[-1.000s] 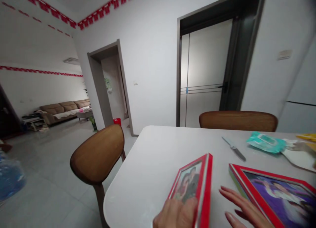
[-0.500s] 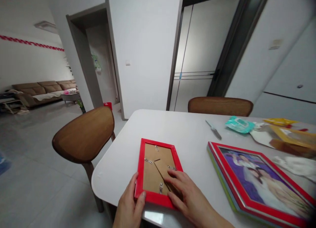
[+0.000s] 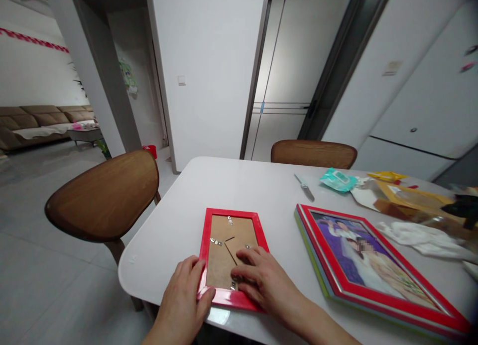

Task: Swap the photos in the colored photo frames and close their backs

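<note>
A small red picture frame (image 3: 227, 225) lies face down on the white table (image 3: 257, 185), its brown backing board and metal clips showing. My left hand (image 3: 182, 297) grips the frame's near left corner, thumb on the red rim. My right hand (image 3: 261, 280) rests on the backing board, fingertips bent against a clip near the bottom edge. A larger red frame with a photo (image 3: 368, 265) lies face up to the right, stacked on other frames.
A knife (image 3: 304, 187), a teal wipes pack (image 3: 338, 179), yellow packaging (image 3: 407, 198) and a white cloth (image 3: 421, 235) lie at the table's far right. Wooden chairs stand at the left (image 3: 104, 198) and far side (image 3: 312, 153). Behind them are doorways.
A second ago the small frame was tilted up, photo side showing; it now lies face down. Both hands have settled on its near end. The camera has tilted down.
</note>
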The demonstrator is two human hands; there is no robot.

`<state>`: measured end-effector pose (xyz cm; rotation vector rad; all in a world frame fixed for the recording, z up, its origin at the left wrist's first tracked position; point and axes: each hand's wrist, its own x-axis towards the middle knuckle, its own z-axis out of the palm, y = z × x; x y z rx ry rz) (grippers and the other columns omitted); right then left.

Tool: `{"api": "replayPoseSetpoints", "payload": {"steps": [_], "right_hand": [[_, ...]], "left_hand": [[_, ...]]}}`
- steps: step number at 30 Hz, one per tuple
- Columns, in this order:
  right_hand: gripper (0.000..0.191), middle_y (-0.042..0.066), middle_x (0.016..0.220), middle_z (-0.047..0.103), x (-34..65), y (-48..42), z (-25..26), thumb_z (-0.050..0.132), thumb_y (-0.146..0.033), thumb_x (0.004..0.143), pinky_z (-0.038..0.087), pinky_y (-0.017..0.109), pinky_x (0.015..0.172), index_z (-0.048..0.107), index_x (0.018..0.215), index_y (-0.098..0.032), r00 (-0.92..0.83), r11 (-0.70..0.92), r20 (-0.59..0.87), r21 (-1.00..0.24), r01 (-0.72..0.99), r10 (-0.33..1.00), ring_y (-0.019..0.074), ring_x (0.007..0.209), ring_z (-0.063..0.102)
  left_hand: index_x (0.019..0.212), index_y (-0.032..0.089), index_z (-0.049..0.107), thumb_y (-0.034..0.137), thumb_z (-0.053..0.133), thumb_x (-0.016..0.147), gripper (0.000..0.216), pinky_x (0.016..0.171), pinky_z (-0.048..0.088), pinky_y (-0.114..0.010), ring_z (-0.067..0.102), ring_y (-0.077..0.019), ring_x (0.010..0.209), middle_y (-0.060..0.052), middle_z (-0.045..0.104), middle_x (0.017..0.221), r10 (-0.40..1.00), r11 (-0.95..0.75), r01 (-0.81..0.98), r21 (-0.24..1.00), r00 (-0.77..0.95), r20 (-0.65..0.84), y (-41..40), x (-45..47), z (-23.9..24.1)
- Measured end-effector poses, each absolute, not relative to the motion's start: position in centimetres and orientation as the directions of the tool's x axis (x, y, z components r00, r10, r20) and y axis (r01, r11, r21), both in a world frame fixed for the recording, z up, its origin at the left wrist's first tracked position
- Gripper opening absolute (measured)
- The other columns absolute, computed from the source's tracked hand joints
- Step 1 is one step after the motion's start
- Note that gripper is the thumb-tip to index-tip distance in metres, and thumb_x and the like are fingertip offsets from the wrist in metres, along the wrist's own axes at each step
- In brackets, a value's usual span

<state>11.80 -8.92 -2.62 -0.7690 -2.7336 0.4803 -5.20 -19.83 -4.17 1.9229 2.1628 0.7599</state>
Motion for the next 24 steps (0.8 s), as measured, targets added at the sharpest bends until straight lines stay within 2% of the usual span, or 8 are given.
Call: {"api": "replayPoseSetpoints", "payload": {"steps": [3, 7, 10, 12, 15, 19, 24], "right_hand": [[0.016, 0.002, 0.096, 0.056, 10.9, -8.7, -2.9, 0.055, -0.025, 0.073, 0.035, 0.032, 0.075, 0.065, 0.084, -0.030, -0.867, 0.848, 0.187, -0.381, 0.368, 0.461, 0.0185, 0.088, 0.044], [0.013, 0.001, 0.089, 0.058, 10.1, -8.9, -3.1, 0.054, -0.025, 0.074, 0.035, 0.031, 0.075, 0.064, 0.080, -0.027, -0.853, 0.845, 0.223, -0.390, 0.366, 0.472, 0.0172, 0.086, 0.045], [0.018, 0.003, 0.097, 0.057, 10.7, -8.5, -2.9, 0.052, -0.022, 0.074, 0.037, 0.030, 0.078, 0.062, 0.090, -0.024, -0.807, 0.797, 0.238, -0.450, 0.402, 0.541, 0.0166, 0.089, 0.047], [0.023, 0.006, 0.102, 0.055, 11.6, -7.6, -2.8, 0.050, -0.022, 0.075, 0.037, 0.029, 0.080, 0.060, 0.095, -0.020, -0.728, 0.733, 0.240, -0.470, 0.491, 0.642, 0.0171, 0.091, 0.047], [0.021, 0.008, 0.096, 0.056, 12.8, -6.1, -2.8, 0.048, -0.018, 0.074, 0.037, 0.029, 0.079, 0.062, 0.089, -0.017, -0.613, 0.635, 0.209, -0.430, 0.642, 0.762, 0.0188, 0.090, 0.047], [0.021, 0.007, 0.085, 0.056, 12.7, -5.2, -3.1, 0.043, -0.014, 0.074, 0.037, 0.027, 0.075, 0.063, 0.079, -0.017, -0.591, 0.612, 0.183, -0.364, 0.702, 0.786, 0.0174, 0.084, 0.048], [0.022, 0.005, 0.080, 0.053, 11.9, -4.7, -3.6, 0.040, -0.014, 0.076, 0.038, 0.024, 0.068, 0.062, 0.079, -0.017, -0.538, 0.571, 0.195, -0.352, 0.742, 0.820, 0.0153, 0.077, 0.050]], "left_hand": [[0.115, 0.010, 0.046, 0.024, 0.050, 0.072, 0.045, 0.095, 0.036, -0.040, 0.039, -0.0249, 0.116, -0.017, 0.040, 0.127, 0.967, 0.019, 0.893, 0.451, -0.132, 0.220, -19.2, -5.0, -4.6], [0.113, 0.010, 0.048, 0.024, 0.050, 0.072, 0.043, 0.096, 0.034, -0.040, 0.033, -0.0248, 0.120, -0.017, 0.034, 0.132, 0.969, -0.009, 0.899, 0.438, -0.101, 0.227, -18.9, -4.8, -5.4], [0.111, 0.011, 0.048, 0.024, 0.050, 0.072, 0.042, 0.096, 0.034, -0.041, 0.033, -0.0246, 0.120, -0.016, 0.036, 0.131, 0.964, -0.022, 0.894, 0.447, -0.100, 0.247, -19.0, -4.8, -5.6], [0.112, 0.011, 0.048, 0.023, 0.050, 0.071, 0.043, 0.095, 0.035, -0.041, 0.033, -0.0249, 0.120, -0.016, 0.036, 0.131, 0.962, -0.016, 0.887, 0.461, -0.112, 0.248, -18.9, -4.9, -5.5], [0.114, 0.010, 0.046, 0.023, 0.050, 0.070, 0.046, 0.095, 0.034, -0.042, 0.034, -0.0250, 0.119, -0.017, 0.036, 0.131, 0.962, 0.021, 0.872, 0.489, -0.151, 0.228, -18.5, -4.9, -5.3], [0.115, 0.008, 0.044, 0.020, 0.043, 0.073, 0.045, 0.096, 0.034, -0.041, 0.036, -0.0235, 0.118, -0.017, 0.038, 0.130, 0.953, 0.040, 0.859, 0.511, -0.186, 0.237, -18.0, -5.0, -5.5], [0.115, 0.010, 0.045, 0.011, 0.037, 0.070, 0.045, 0.097, 0.034, -0.039, 0.039, -0.0205, 0.117, -0.013, 0.043, 0.127, 0.935, 0.016, 0.843, 0.538, -0.203, 0.291, -17.8, -5.3, -6.0]]}}
